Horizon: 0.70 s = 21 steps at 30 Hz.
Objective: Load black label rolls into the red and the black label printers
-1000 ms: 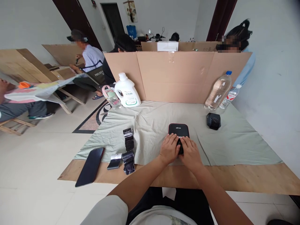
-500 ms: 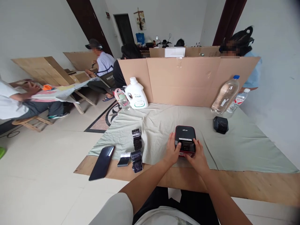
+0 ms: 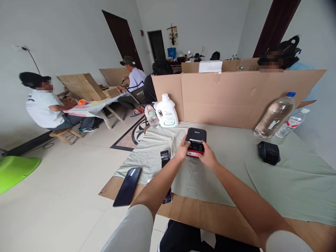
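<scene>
A small black box-shaped device (image 3: 195, 138) with a red underside is held up off the pale green cloth (image 3: 236, 164). My left hand (image 3: 182, 150) grips its left side and my right hand (image 3: 207, 157) grips its right side from below. Black film-like strips (image 3: 165, 156) lie on the cloth just left of my left forearm, which partly hides them. A dark phone (image 3: 127, 186) lies at the table's left front corner.
A white detergent bottle (image 3: 166, 111) and a small clear bottle (image 3: 152, 116) stand at the back left. Two water bottles (image 3: 276, 114) lean at the back right near a small black device (image 3: 268, 152). A cardboard screen (image 3: 236, 98) lines the back. Other people sit at tables to the left.
Both hands have lifted the black device off the cloth and carried it away from me. The camera has swung to the left, showing more floor and a seated person.
</scene>
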{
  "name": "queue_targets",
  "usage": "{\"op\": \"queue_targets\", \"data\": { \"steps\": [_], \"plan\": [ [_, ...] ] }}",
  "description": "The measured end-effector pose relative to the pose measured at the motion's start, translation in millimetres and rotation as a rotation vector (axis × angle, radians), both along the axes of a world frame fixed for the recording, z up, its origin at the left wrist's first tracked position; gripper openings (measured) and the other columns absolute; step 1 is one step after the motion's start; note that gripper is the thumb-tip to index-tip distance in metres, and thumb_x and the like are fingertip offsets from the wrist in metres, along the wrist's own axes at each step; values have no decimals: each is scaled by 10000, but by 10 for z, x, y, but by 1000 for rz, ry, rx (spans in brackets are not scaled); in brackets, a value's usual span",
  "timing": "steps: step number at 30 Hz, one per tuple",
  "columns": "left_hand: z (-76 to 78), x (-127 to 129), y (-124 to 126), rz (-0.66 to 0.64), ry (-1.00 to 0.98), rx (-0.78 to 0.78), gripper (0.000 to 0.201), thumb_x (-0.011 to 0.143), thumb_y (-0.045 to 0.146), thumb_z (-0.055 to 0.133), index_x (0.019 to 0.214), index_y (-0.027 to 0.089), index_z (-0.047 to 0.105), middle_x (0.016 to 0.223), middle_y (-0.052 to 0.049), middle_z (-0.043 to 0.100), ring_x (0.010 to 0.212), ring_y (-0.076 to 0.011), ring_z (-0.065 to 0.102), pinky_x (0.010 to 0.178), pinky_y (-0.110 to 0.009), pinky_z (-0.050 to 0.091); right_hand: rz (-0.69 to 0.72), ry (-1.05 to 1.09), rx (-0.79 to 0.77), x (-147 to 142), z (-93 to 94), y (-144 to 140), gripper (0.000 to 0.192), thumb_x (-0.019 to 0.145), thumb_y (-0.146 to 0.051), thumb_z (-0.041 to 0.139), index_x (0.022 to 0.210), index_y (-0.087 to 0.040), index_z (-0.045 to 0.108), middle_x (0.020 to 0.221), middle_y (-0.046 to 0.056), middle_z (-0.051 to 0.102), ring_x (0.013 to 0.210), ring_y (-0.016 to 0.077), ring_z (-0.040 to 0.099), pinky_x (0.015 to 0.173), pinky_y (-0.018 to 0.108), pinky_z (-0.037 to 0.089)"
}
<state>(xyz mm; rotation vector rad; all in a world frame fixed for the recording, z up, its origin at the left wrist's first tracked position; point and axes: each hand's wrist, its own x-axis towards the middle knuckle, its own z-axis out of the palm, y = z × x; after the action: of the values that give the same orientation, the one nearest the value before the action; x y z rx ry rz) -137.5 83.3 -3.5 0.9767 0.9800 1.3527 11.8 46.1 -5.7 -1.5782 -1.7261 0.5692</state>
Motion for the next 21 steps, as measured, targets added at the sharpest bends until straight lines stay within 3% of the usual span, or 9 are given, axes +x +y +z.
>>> {"op": "queue_targets", "data": {
  "steps": [4, 7, 11, 14, 17, 19, 21],
  "plan": [
    [-70, -408, 414, 79, -45, -83, 643, 775, 134, 569, 1397, 163, 408, 1204, -76, 632, 1049, -209, 611, 991, -389, 445, 45, -29, -84, -447, -1, 480, 713, 758, -193, 613, 1418, -201, 344, 1396, 113, 469, 1237, 251, 496, 1016, 390, 413],
    [-149, -610, 551, 142, -69, -149, 648, 784, 121, 543, 1408, 163, 375, 1100, -72, 662, 938, -189, 642, 915, -388, 498, 116, -64, -129, -671, -35, 626, 722, 781, -185, 597, 1441, -192, 305, 1450, 125, 402, 1281, 255, 455, 1035, 398, 395],
    [-177, -739, 580, 237, 93, -176, 549, 824, 146, 500, 1365, 159, 407, 1145, -90, 633, 1019, -200, 616, 935, -378, 485, 222, -109, -124, -622, -124, 624, 833, 766, -253, 648, 1478, -201, 217, 1494, 104, 348, 1316, 234, 416, 1041, 357, 390],
    [-191, -709, 464, 429, 484, -140, 511, 840, 231, 516, 1330, 117, 423, 1292, -152, 525, 1218, -259, 491, 1050, -427, 371, 182, -204, -96, -165, -164, 597, 828, 773, -371, 652, 1473, -224, 236, 1446, 92, 428, 1288, 244, 439, 1036, 381, 380],
    [-279, -508, 134, 595, 909, 109, 564, 803, 285, 567, 1312, 86, 427, 1404, -199, 389, 1354, -315, 303, 1113, -485, 241, -125, -352, -109, 660, -128, 558, 718, 804, -397, 605, 1436, -203, 325, 1416, 143, 443, 1319, 297, 375, 1059, 469, 304],
    [-381, -269, -213, 487, 1096, 323, 561, 810, 314, 564, 1314, 103, 436, 1433, -192, 357, 1367, -323, 277, 1109, -499, 240, -412, -501, -121, 1306, -83, 500, 687, 808, -416, 596, 1409, -174, 368, 1446, 179, 381, 1363, 329, 279, 1072, 501, 241],
    [-500, 19, -602, 198, 1248, 490, 489, 861, 298, 497, 1324, 144, 454, 1437, -156, 386, 1376, -304, 276, 1103, -488, 261, -628, -598, -139, 1914, -56, 418, 693, 806, -442, 591, 1404, -172, 368, 1484, 200, 294, 1383, 366, 203, 1065, 541, 200]
  ]
}}
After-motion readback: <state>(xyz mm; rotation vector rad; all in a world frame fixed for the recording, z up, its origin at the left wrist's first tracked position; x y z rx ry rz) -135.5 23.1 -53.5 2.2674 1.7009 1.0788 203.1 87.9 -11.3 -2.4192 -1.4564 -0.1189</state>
